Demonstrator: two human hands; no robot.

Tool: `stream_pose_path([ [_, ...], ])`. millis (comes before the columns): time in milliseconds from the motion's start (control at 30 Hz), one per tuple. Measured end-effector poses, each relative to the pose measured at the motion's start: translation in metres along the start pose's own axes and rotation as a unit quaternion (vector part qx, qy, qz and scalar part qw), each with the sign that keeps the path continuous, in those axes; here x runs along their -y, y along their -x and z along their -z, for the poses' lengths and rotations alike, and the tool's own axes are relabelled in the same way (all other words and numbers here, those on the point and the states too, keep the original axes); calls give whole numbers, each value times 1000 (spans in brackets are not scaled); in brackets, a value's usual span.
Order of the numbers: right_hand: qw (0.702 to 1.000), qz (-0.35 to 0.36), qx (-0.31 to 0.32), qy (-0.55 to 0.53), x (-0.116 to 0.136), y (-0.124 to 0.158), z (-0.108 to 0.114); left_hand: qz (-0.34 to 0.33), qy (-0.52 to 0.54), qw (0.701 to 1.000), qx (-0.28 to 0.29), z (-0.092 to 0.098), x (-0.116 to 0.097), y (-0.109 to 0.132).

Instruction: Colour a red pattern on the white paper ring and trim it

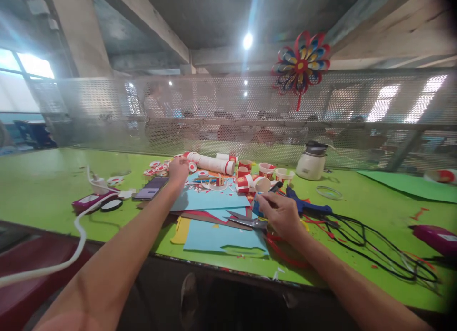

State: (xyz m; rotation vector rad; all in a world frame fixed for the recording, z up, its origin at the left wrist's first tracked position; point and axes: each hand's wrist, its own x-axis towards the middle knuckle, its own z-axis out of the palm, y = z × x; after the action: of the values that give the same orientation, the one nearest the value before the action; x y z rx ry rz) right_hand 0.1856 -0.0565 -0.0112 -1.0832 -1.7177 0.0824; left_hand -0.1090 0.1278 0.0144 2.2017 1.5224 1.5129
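My left hand [178, 170] reaches to a pile of white discs with red centres [160, 168], its fingers bunched at the pile. What they grip, if anything, is hidden. Beside it lies a long stack of white paper cups [211, 163]. My right hand [282, 213] hovers over the near middle of the table, thumb and forefinger pinched together. Something small and blue shows at the fingertips, too unclear to name. Just below that hand are metal scissors [246, 220], blades apart, on light blue paper [221, 235]. A blue glue gun [307, 205] with a black cord lies to its right.
Cut red-and-white paper cups [246, 182] stand mid-table. Behind are a white jug [311, 162] and a perforated metal screen [214, 107] bearing a pinwheel flower [300, 65]. A phone [152, 188] and a magenta device with white cable [89, 201] lie left; another magenta device [436, 239] lies right.
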Motion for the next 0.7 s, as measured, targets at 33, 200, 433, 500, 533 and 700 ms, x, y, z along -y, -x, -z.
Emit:
stream_pose_path([
  [33,999,-16,-38,-15,-2,-3,2,16,15,1000,-17,-5,-12,0],
  [200,979,-91,-140,-120,-1,-18,16,-49,50,997,18,-34,-80,32],
  [433,994,-32,-87,-62,10,-26,24,-302,2,932,203,-54,-119,102],
  [500,998,-1,-65,-4,6,-24,25,-322,-33,923,209,-55,-113,104],
  [533,998,10,-59,24,3,-24,27,-323,-46,923,206,-56,-109,103],
  [700,990,25,-48,130,-17,-26,42,-319,-71,926,190,-58,-99,97],
])
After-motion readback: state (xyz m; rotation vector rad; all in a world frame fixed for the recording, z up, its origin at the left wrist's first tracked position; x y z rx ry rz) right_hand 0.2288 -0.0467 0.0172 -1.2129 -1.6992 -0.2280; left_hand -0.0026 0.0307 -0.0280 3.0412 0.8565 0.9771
